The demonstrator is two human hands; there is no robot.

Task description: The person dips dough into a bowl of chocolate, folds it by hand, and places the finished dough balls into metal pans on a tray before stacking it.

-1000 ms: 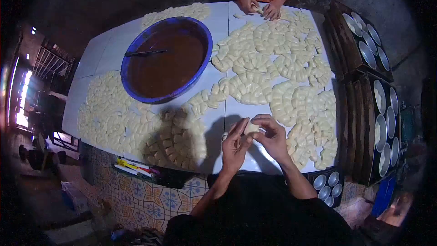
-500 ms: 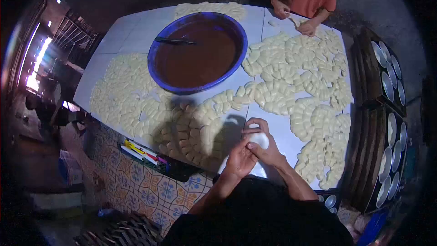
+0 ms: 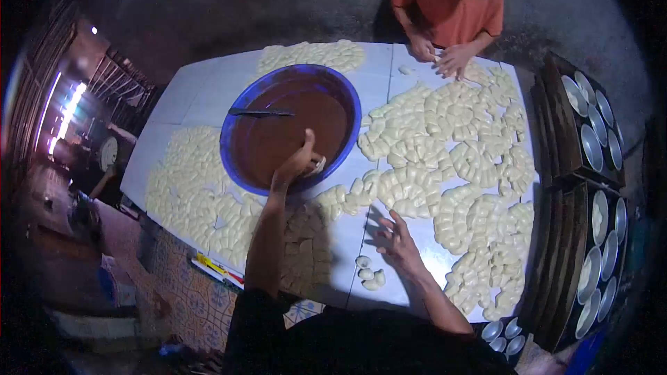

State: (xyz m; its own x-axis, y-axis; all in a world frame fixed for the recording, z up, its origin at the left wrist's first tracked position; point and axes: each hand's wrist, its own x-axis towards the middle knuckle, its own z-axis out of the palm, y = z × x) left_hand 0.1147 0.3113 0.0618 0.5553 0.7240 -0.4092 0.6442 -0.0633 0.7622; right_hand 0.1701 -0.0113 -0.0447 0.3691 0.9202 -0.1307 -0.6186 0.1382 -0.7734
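Reaching now over basin (image 3: 356, 117), left hand (image 3: 299, 161)

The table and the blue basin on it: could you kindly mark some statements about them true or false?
1. The blue basin holds a brown mass. True.
2. The left hand is under the table. False: it is over the basin.
3. A dark utensil lies at the basin. True.
4. The right hand is in the basin. False: it is over the table, fingers spread.
5. The person opposite wears an orange top. True.
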